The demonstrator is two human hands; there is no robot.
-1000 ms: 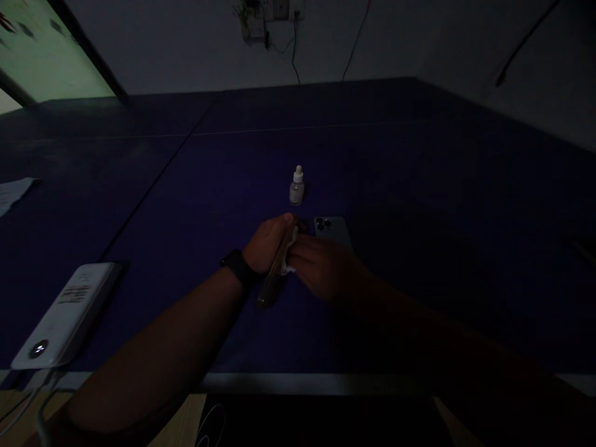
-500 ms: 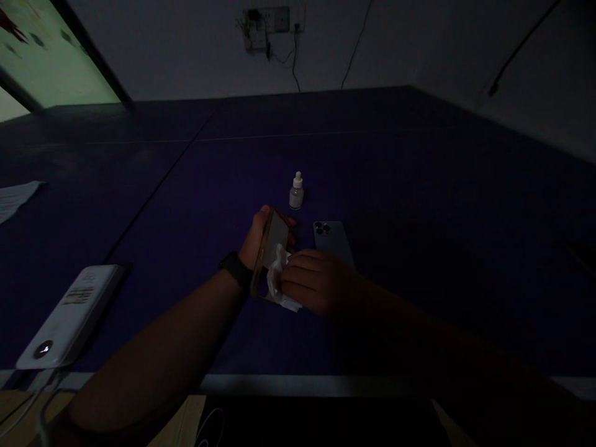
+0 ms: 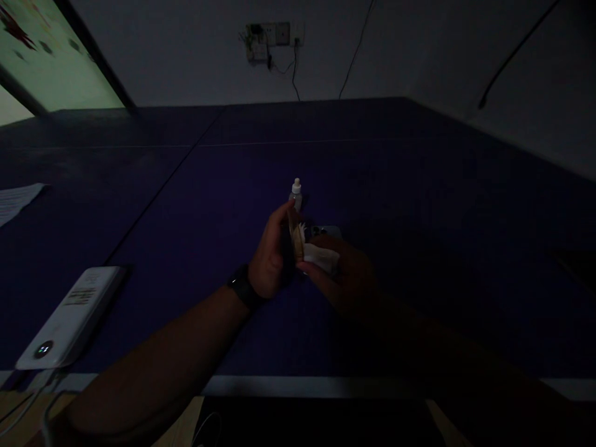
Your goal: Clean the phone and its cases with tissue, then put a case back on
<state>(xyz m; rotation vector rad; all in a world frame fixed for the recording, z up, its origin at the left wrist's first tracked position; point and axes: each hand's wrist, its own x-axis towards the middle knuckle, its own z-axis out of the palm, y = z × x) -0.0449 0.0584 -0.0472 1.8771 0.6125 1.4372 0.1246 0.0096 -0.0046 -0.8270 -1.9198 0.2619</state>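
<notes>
A phone case (image 3: 295, 234), turned nearly edge-on, is gripped at its far end by my left hand (image 3: 269, 261), which wears a dark watch. My right hand (image 3: 347, 276) pinches a crumpled white tissue (image 3: 321, 256) against the case's near edge and side. Just behind the case stands a small dropper bottle (image 3: 297, 191) with a white cap, its lower part partly covered by my left fingers. A phone (image 3: 331, 231) lies on the table with its camera end showing; my right hand hides the rest of it.
On the left of the dark blue table (image 3: 223, 198) lies a white power bank (image 3: 72, 316) with cables plugged in and a lit display. A sheet of paper (image 3: 18, 202) rests at the far left. Wall sockets (image 3: 274, 37) with cords are at the back.
My left hand has turned the phone case from showing its inner face to nearly edge-on. The tissue in my right hand has moved right, to the case's edge, and my right hand covers more of the phone.
</notes>
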